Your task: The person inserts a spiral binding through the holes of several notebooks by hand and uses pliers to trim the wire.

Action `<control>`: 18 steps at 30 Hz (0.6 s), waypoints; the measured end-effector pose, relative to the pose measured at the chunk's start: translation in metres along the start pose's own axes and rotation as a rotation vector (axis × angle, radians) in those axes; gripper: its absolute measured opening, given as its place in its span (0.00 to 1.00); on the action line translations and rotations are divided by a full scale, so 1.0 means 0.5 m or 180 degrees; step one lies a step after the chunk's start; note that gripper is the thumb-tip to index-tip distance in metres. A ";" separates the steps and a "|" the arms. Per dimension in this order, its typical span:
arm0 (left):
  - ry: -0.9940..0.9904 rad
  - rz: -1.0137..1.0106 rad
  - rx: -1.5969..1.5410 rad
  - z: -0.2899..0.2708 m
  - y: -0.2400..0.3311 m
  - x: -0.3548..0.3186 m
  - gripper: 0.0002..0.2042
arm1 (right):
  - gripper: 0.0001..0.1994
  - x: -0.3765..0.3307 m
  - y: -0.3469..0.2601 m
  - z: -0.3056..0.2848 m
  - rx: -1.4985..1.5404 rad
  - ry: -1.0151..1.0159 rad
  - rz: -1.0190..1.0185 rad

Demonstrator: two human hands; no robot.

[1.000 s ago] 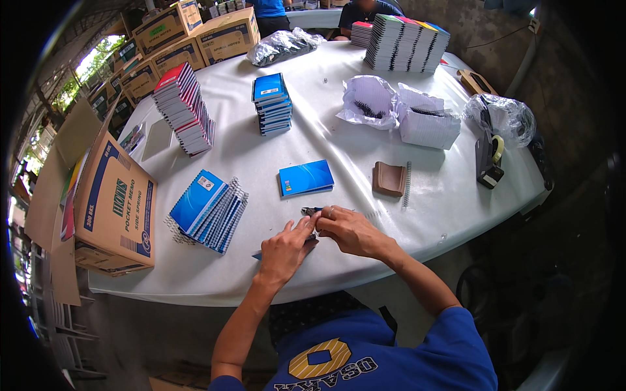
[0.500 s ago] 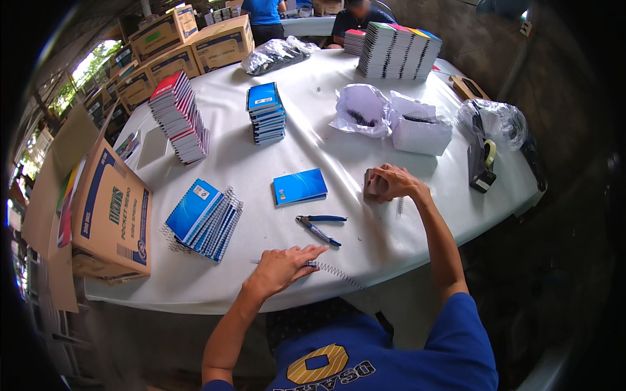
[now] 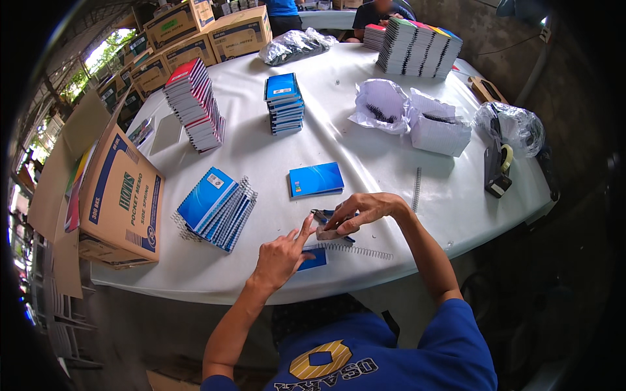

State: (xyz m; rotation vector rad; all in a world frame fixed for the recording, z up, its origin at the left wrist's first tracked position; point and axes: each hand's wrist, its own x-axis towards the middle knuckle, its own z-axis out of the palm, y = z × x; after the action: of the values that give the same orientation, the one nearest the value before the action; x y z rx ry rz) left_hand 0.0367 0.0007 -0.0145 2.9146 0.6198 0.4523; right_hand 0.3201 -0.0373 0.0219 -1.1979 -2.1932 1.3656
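Near the table's front edge, my left hand point(image 3: 277, 260) grips the left end of a small blue notebook point(image 3: 314, 259), thumb over its cover and index finger stretched out. A thin wire spiral point(image 3: 362, 251) runs along the notebook's far edge and sticks out well past it to the right. My right hand point(image 3: 362, 212) pinches a small brownish block point(image 3: 327, 232) just above that edge, close to my left fingertip. Beneath my right hand lie blue-handled pliers point(image 3: 321, 215), partly hidden. Another wire spiral point(image 3: 417, 189) rests on the table to the right.
Two blue notebooks point(image 3: 316, 180) lie beyond the pliers. To the left stand a fanned pile of spiral notebooks point(image 3: 212, 205) and an open carton point(image 3: 124, 202). Farther back are a blue stack point(image 3: 284, 104), a red stack point(image 3: 194, 107), paper-lined spiral containers point(image 3: 440, 133) and a tape dispenser point(image 3: 498, 173).
My right hand has brought the brownish block from the right over to the notebook, uncovering the loose spiral. My left hand has tipped the notebook so its blue cover shows.
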 end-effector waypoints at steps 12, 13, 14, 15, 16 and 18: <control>-0.1189 -0.0466 0.0329 -0.050 0.001 -0.008 0.42 | 0.28 0.003 -0.028 0.046 0.0302 0.0040 -0.0284; -0.1276 -0.0417 0.0264 -0.054 -0.002 -0.004 0.41 | 0.29 0.014 -0.024 0.048 0.0238 0.0149 -0.0040; -0.1270 -0.0422 0.0273 -0.053 -0.005 -0.005 0.41 | 0.29 0.012 -0.022 0.047 0.0230 0.0148 -0.0049; -0.1047 -0.0343 0.0040 -0.048 -0.008 -0.006 0.40 | 0.29 0.008 -0.021 0.046 0.0467 0.0064 -0.0131; -0.0824 -0.0269 -0.0202 -0.045 -0.009 -0.006 0.39 | 0.28 0.001 -0.019 0.044 0.0708 -0.0032 -0.0206; -0.0824 -0.0188 -0.0047 -0.041 -0.010 0.002 0.39 | 0.27 0.000 -0.005 0.046 0.1084 -0.0065 -0.0545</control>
State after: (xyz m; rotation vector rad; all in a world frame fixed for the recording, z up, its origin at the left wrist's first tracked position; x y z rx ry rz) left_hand 0.0291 0.0068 0.0041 2.8635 0.6573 0.0695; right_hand 0.3047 -0.0515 0.0123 -0.8568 -1.9218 1.5993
